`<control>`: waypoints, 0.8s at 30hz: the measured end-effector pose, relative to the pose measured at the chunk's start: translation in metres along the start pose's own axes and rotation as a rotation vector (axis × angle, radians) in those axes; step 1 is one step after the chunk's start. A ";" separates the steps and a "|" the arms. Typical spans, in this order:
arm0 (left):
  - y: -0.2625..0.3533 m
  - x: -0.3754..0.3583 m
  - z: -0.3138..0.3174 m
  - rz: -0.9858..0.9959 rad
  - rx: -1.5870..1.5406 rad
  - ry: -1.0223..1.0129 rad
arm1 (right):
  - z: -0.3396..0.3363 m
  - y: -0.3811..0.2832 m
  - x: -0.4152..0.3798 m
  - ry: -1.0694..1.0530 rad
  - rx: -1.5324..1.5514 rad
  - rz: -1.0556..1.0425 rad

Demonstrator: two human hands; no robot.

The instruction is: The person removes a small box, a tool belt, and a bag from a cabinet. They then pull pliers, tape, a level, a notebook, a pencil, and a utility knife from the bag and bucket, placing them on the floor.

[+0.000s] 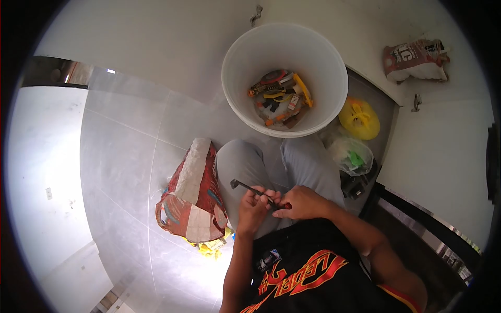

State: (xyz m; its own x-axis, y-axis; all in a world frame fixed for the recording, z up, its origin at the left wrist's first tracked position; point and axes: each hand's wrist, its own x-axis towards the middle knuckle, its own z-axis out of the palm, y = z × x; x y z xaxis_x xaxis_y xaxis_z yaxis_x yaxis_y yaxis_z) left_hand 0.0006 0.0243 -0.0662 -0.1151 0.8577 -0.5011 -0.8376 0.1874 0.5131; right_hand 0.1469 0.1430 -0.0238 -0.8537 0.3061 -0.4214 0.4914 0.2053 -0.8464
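Note:
Over my lap, both hands meet on a slim dark tool (pixel 249 189) with a red handle end. My left hand (pixel 253 207) pinches its metal shaft, whose tip points up and left. My right hand (pixel 305 202) closes around the red handle end. Below them are my grey trousers (pixel 237 161) and black shirt with red lettering (pixel 305 271). Just beyond my knees stands a white bucket (pixel 323 68) holding several tools with orange, yellow and red parts.
A red and white sack (pixel 194 195) lies on the grey tiled floor beside my left leg. A yellow reel (pixel 359 118) and a clear plastic bag (pixel 350 154) lie right of the bucket. A torn bag (pixel 416 60) rests at the upper right. A dark frame (pixel 417 216) runs along the right.

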 end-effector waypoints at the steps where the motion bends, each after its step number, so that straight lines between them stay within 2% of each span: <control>1: 0.000 0.000 -0.002 0.003 0.002 -0.004 | 0.000 0.000 0.000 0.007 0.017 -0.006; 4: 0.003 0.003 0.002 -0.008 0.076 -0.048 | -0.002 0.001 -0.003 0.028 0.043 -0.018; 6: 0.014 0.004 0.021 -0.093 -0.161 0.047 | -0.004 0.001 -0.004 0.040 0.054 -0.024; 9: 0.010 0.005 0.016 -0.057 -0.264 0.073 | -0.008 0.005 -0.008 0.068 0.134 -0.089; 10: 0.008 0.006 0.012 -0.056 -0.264 0.075 | -0.010 0.007 -0.010 0.056 0.131 -0.099; 12: 0.004 0.007 0.004 -0.012 -0.154 -0.093 | -0.014 0.008 -0.012 0.040 0.130 -0.110; 14: -0.001 0.007 0.002 0.015 -0.131 -0.072 | -0.018 0.004 -0.016 -0.060 0.165 -0.145; 19: -0.010 0.011 0.002 0.089 -0.141 -0.031 | -0.011 0.005 -0.013 -0.052 0.193 -0.169; 21: -0.009 0.011 0.007 0.087 0.026 0.020 | -0.013 0.003 -0.011 -0.066 0.203 -0.157; 23: 0.005 0.012 0.024 0.041 -0.054 0.051 | -0.018 0.005 -0.011 0.064 0.270 -0.094; 24: 0.009 0.012 0.027 0.000 -0.131 0.064 | -0.022 0.005 -0.012 0.045 0.281 -0.090</control>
State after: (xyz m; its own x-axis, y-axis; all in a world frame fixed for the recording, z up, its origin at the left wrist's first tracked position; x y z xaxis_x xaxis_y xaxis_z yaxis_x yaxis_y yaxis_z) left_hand 0.0061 0.0499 -0.0487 -0.1454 0.8244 -0.5469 -0.8996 0.1199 0.4199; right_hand 0.1628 0.1608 -0.0159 -0.8799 0.3409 -0.3309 0.3417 -0.0300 -0.9393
